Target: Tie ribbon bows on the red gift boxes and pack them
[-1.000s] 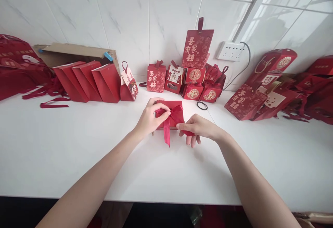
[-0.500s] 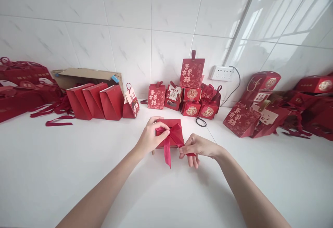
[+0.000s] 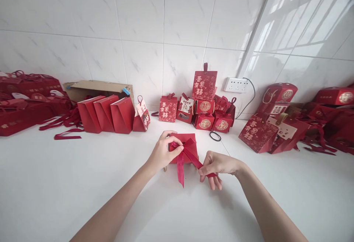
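Left hand point(image 3: 165, 153) pinches the bow point(image 3: 189, 144), right hand point(image 3: 214, 166) clamps one ribbon tail point(image 3: 195, 160)
Bow looks formed atop the red box point(image 3: 181, 137) on the desk point(image 3: 166, 212); final tightening seems to remain

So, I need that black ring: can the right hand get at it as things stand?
Probably yes: the black ring lies on the table just beyond the right hand, and nothing visible stands between them, though that hand grips a red satin ribbon.
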A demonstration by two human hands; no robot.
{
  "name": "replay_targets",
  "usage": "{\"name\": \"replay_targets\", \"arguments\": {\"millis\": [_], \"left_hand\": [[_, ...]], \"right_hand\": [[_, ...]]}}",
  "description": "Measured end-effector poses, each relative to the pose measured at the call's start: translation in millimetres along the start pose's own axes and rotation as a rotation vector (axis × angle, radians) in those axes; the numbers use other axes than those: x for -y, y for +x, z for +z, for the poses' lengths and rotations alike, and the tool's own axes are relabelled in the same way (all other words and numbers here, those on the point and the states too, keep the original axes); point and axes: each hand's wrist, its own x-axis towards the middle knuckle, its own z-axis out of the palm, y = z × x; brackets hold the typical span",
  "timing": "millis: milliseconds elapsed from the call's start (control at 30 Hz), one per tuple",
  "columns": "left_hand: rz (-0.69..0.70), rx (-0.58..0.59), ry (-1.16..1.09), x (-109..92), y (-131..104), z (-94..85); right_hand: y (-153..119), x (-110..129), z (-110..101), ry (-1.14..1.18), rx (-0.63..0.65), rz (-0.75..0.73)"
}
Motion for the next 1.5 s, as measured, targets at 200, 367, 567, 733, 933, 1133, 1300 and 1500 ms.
{"name": "replay_targets", "arguments": {"millis": [200,367,567,733,933,1133,1300,1500], "left_hand": [[0.000,0.009,-0.030,1,1,0.6],[-0.104,-0.035,-0.184,3,-2,6.8],[-0.156,-0.116,-0.248,2,-4,13.1],[-0.079,-0.184,-0.143,4,-4,13.6],[0.038,-0.326,0.090,5,-7,14.1],[-0.214,-0.172,-0.081,-2,-11,11.3],[-0.243,-0.183,-0.112,-4,-11,11.7],[-0.103,-0.307,-0.025,0,-8,14.6]], "right_hand": [[2,4,-1,-0.088,-0.557,-0.152],[23,14,22,-0.204,-1.088,-0.466],[41,13,39,-0.178,-1.113,-0.505],[45,11,43,-0.066,-1.137,-0.546],[47,10,45,-0.015,-1.127,-0.573],[46,9,44,0.110,-1.086,-0.578],[48,8,42,0.248,-1.028,-0.583],[50,4,38,0.470,-0.915,-0.592]]}}
